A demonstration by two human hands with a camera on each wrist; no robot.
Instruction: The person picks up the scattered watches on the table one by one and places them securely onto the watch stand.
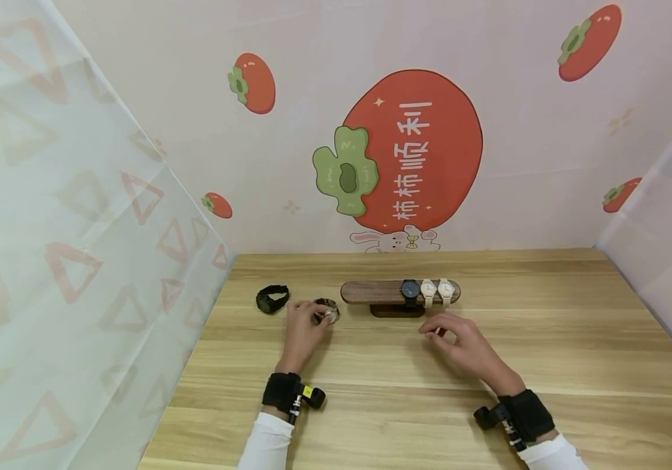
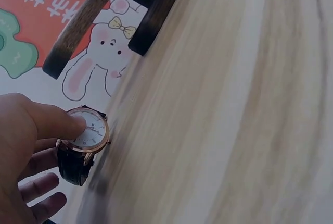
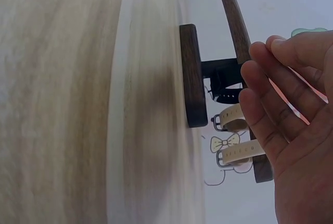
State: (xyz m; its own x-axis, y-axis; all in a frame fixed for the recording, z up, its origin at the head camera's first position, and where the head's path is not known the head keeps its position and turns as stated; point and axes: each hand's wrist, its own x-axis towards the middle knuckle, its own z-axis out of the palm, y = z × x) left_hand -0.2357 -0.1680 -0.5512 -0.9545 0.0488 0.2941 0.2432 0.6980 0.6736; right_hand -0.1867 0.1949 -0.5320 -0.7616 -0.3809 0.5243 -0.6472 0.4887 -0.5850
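Observation:
My left hand (image 1: 303, 333) pinches a wristwatch (image 2: 97, 131) with a white dial, a rose-gold case and a black strap. The thumb lies across its dial, and the strap is looped below the case. My right hand (image 1: 466, 344) hovers in front of the wooden watch stand (image 1: 371, 292), fingers loosely curled and holding nothing. On the right part of the stand's bar hang a dark watch (image 1: 410, 289) and two cream-strapped watches, a nearer-to-middle one (image 1: 428, 288) and an end one (image 1: 446, 288). The bar's left part is bare.
A black watch (image 1: 272, 299) lies on the wooden table (image 1: 371, 405), left of my left hand. Behind the table rises a wall sheet (image 1: 524, 215) printed with persimmons and a rabbit. Another sheet (image 1: 107, 274) closes off the left side.

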